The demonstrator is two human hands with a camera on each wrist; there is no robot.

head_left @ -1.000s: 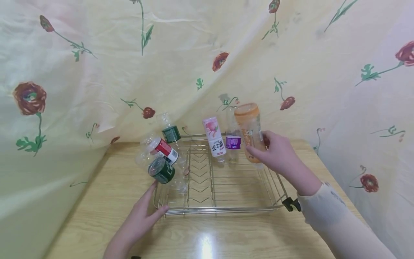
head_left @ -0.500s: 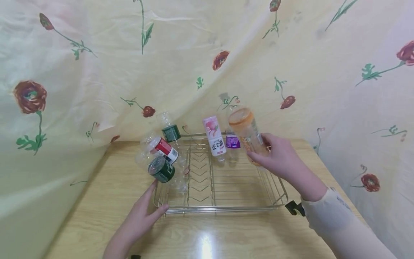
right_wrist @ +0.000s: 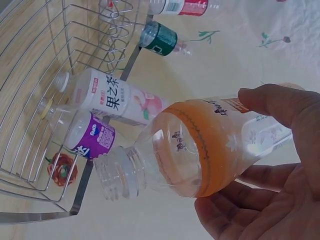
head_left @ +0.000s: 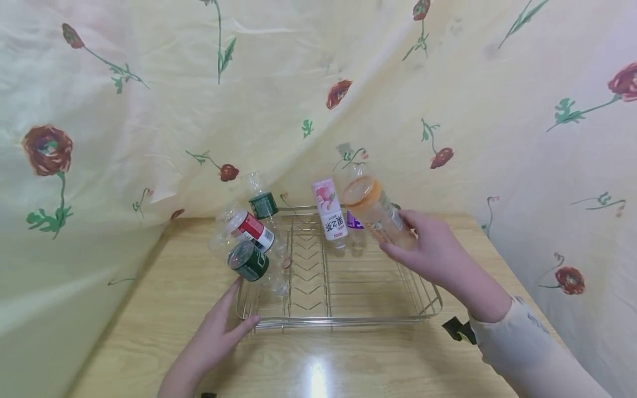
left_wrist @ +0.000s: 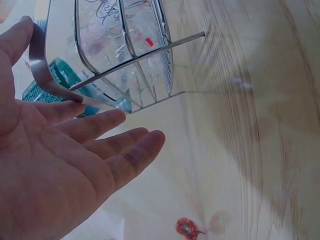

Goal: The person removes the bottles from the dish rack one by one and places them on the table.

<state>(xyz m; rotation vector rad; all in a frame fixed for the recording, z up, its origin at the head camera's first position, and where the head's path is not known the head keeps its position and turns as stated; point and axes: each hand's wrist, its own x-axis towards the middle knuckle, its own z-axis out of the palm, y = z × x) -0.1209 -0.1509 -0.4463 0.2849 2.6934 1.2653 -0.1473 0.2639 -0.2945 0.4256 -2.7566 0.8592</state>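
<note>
Nearby, a pink-and-white bottle (head_left: 328, 204) and a purple-labelled bottle (right_wrist: 100, 135) lean in the metal wire rack (head_left: 343, 321). Before the latter, over the rack, tilts a clear plastic orange-banded bottle (head_left: 380, 218), clasped by the right hand (head_left: 430, 243). The left hand (head_left: 219, 329), fingers extended apart, sits at the rack's near-left corner.

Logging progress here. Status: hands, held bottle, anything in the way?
Right hand grips orange bottle, tilted. Left hand at near left corner of rack. Possible obstruction: purple-label bottle, in rack, close behind.
</note>
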